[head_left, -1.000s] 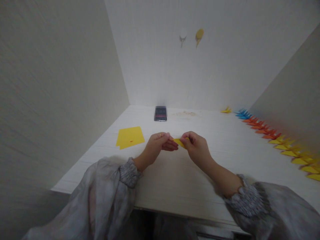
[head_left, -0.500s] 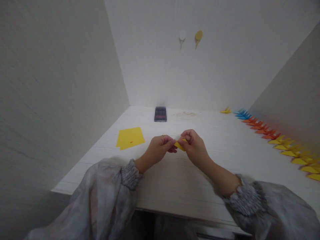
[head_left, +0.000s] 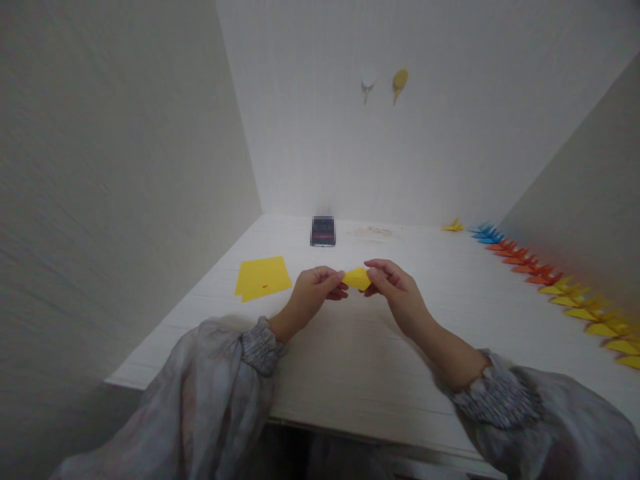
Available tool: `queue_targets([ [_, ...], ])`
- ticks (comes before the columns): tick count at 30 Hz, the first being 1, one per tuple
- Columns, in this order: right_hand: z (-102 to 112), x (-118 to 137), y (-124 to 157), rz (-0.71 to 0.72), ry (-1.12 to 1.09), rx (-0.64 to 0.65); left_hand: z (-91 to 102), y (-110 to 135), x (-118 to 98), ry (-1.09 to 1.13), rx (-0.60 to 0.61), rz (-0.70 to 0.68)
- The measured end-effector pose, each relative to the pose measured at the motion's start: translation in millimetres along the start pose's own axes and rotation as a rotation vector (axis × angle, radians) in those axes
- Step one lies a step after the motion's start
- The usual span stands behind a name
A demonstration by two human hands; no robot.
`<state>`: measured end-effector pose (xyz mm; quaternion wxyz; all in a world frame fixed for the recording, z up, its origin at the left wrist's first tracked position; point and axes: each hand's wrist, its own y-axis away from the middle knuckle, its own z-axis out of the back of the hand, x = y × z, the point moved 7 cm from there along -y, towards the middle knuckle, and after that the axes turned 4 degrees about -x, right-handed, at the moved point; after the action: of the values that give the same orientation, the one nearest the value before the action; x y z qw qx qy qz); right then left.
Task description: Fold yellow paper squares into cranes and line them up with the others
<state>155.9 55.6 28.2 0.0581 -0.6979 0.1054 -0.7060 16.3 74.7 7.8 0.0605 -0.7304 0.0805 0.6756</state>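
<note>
The small folded yellow paper point(head_left: 357, 278) is held up just above the table point(head_left: 350, 373), between the two hands and a little nearer the person than the middle of the tabletop. It looks like a flat piece with a point, though its folds are too small to make out.

The left hand point(head_left: 313, 291) pinches the paper's left end between thumb and fingertips, with the other fingers curled in. There is a thin ring point(head_left: 318, 270) on one of its fingers. The right hand point(head_left: 397, 292) pinches the right end the same way, thumb underneath and fingers on top. The fingertips of the two hands are close together, with only the paper between them. Both wrists come out of loose grey sleeves point(head_left: 225, 373) with gathered cuffs, and the forearms hang over the near edge of the table.

To the left of the hands, a flat yellow sheet point(head_left: 263, 277) lies on the table, well apart from them. Farther back, near the rear wall, stands a small dark box point(head_left: 323, 231), blurred so its face cannot be read. Along the right wall runs a row of folded paper pieces: blue ones point(head_left: 485, 233) at the far end, then orange ones point(head_left: 523, 261), then yellow ones point(head_left: 593, 317) nearest the person. A single yellow folded piece point(head_left: 453, 227) sits just left of the blue ones. High on the rear wall are two small hooks, one white point(head_left: 368, 79) and one yellow point(head_left: 399, 80), side by side.
</note>
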Motion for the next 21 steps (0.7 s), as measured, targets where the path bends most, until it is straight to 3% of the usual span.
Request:
queue_targets([
  [6, -6, -5, 2, -0.034, -0.021, 0.053, -0.2, 1, -5, 0.032, 0.007, -0.052],
  [13, -4, -2, 1, 0.034, 0.006, 0.061, -10.6, 4, -9, 0.107, 0.176, -0.136],
  [21, 0, 5, 4, 0.104, 0.026, 0.019, -11.7, 9, -16, 0.115, 0.157, -0.183],
])
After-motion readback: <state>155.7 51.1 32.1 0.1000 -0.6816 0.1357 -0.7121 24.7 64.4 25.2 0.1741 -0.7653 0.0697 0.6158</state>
